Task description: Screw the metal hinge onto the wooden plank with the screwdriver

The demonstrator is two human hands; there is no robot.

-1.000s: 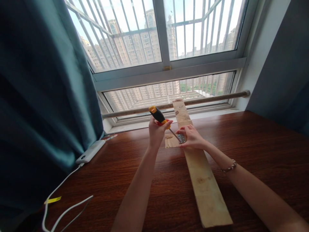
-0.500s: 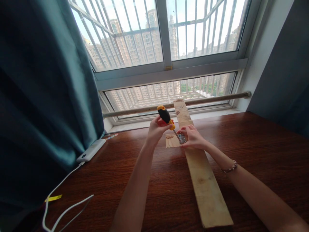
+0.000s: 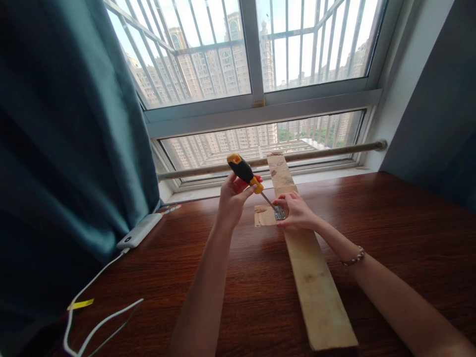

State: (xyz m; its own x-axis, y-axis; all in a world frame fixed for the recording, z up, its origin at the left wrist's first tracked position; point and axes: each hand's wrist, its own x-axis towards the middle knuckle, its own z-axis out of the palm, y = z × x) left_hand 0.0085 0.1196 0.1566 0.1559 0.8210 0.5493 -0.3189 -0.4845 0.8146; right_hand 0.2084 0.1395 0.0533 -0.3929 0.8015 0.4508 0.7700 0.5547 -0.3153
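My left hand (image 3: 231, 202) is wrapped round the black and yellow handle of a screwdriver (image 3: 242, 169). The tool leans up to the left, its tip on a small metal hinge (image 3: 278, 213). Thumb and fingers of my right hand (image 3: 297, 210) hold that hinge down from the right side. Beneath it are a short piece of wood (image 3: 264, 216), sticking out to the left, and a long pale board (image 3: 318, 287) running from the window towards me. The fingers of my right hand cover part of the hinge's right edge.
A brown wooden tabletop (image 3: 401, 233) reaches to the window. Behind the board's far end runs a horizontal rail (image 3: 334, 150). On the left lie a white power bank (image 3: 139, 232), a white cable (image 3: 94, 277) and a yellow strip (image 3: 82, 304), beside a blue-green curtain (image 3: 74, 124).
The screwdriver's handle has tilted further left and slightly up with my left hand, while its tip shifted a little up and left on the hinge. My right hand has stayed in place.
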